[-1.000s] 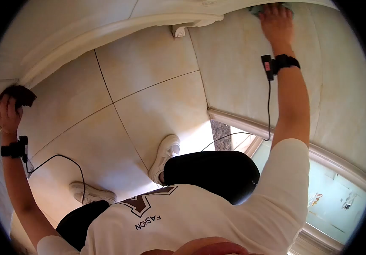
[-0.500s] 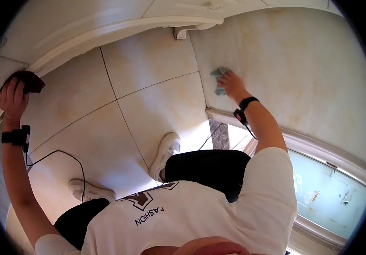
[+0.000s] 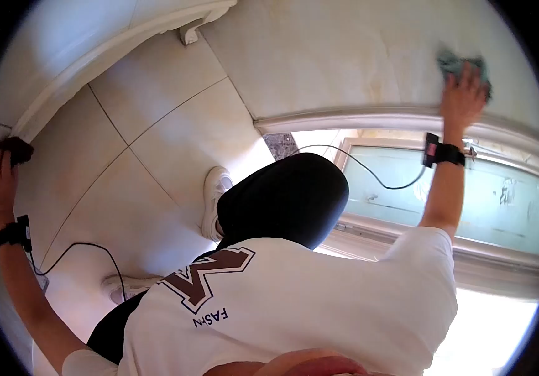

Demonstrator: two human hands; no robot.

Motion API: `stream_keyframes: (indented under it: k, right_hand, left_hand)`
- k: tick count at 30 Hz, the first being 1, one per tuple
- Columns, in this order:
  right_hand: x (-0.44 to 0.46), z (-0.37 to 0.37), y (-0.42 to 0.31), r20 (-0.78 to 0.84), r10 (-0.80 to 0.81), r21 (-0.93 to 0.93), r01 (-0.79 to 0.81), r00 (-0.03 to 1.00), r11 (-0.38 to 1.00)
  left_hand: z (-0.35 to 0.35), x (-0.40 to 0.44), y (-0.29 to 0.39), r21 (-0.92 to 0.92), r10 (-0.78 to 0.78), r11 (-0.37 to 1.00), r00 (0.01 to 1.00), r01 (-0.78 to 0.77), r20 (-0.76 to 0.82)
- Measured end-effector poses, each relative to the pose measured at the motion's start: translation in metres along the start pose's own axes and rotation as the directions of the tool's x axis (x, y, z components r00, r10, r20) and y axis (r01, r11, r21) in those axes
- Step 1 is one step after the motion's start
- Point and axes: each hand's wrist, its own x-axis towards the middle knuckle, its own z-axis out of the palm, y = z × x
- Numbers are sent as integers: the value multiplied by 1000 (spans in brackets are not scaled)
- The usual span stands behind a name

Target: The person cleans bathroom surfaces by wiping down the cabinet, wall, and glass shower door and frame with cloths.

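Note:
At the far left, my left hand [image 3: 0, 182] has its fingers closed over a dark brown cloth [image 3: 16, 150], which lies against the end of the white moulded edge. On the upper right, my right hand [image 3: 464, 100] presses a grey-green cloth [image 3: 470, 64] onto the pale marbled wall [image 3: 357, 56]. Its fingers lie across the cloth, whose outer edge is blurred by motion. Black wristbands with small devices and cables circle both wrists.
A white moulded ledge [image 3: 103, 66] curves along the upper left. Large floor tiles [image 3: 163, 135] lie between my shoes. On the right, a door frame [image 3: 370, 117] borders the wall, with a frosted glass panel [image 3: 395, 169] beyond it. One cable [image 3: 370, 175] loops past my knee.
My right hand has slid the grey-green cloth far to the right along the wall. The view has shifted right too, while my left hand stays on the brown cloth at the ledge.

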Motion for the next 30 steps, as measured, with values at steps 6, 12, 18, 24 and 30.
stream_keyframes:
  k: [6,12,18,24,30]
  right_hand:
    - [-19,23,25,-174,239,403,-152,955,902]
    - [2,30,-4,-185,167,411,-78,969,908]
    - [37,41,2,-110,-56,199,77,992,977]
    - [30,-6,-10,258,41,-270,31,965,962]
    - [18,8,3,121,27,-152,-8,992,988]
  left_hand:
    - [-6,11,0,12,-26,1000,1000,26,13]
    - [-40,61,28,-112,-112,987,992,118,62]
    - [-144,187,90,-889,-211,103,883,447,419]
    - [-262,260,99,-946,202,-183,952,269,231]
    - [-324,282,130,-832,95,-538,971,-134,-218]
